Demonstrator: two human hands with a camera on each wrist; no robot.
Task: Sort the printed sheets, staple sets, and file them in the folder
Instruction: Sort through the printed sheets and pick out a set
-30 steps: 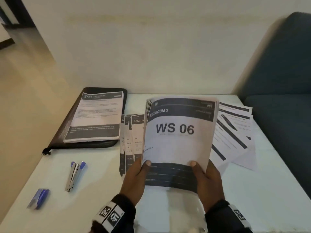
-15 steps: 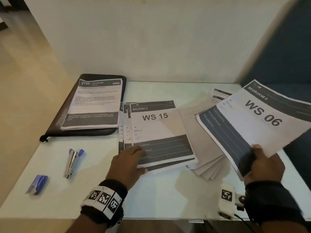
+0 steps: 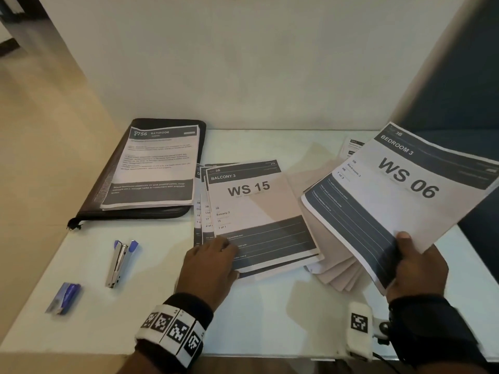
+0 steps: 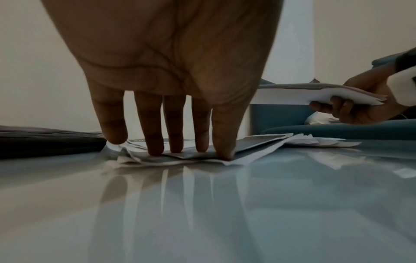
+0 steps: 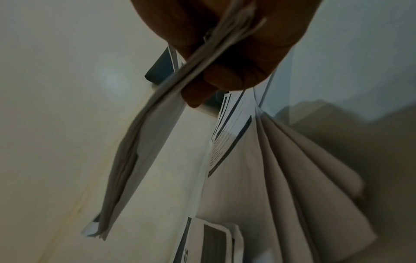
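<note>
My right hand (image 3: 417,268) grips the near edge of a stack of sheets topped "BEDROOM 3 WS 06" (image 3: 399,190) and holds it above the table at the right; the same stack (image 5: 144,142) shows edge-on in the right wrist view. My left hand (image 3: 213,261) lies flat, its straight fingers (image 4: 155,142) pressing the near edge of the "BALCONY 3 WS 15" pile (image 3: 256,209) in the middle. A black zip folder (image 3: 108,195) lies at the back left with a "BATHROOM" sheet set (image 3: 156,168) on it. A stapler (image 3: 120,261) with blue ends lies at the front left.
Several blank-side-up sheets (image 3: 334,268) fan out under the raised stack. A small blue staple box (image 3: 64,298) sits near the front left corner. The white table (image 3: 270,314) meets a wall behind; a dark blue sofa (image 3: 459,90) stands to the right.
One second ago both hands held the WS 06 stack upright in the middle. The right hand has carried it to the right, and the left hand has dropped flat onto the WS 15 pile.
</note>
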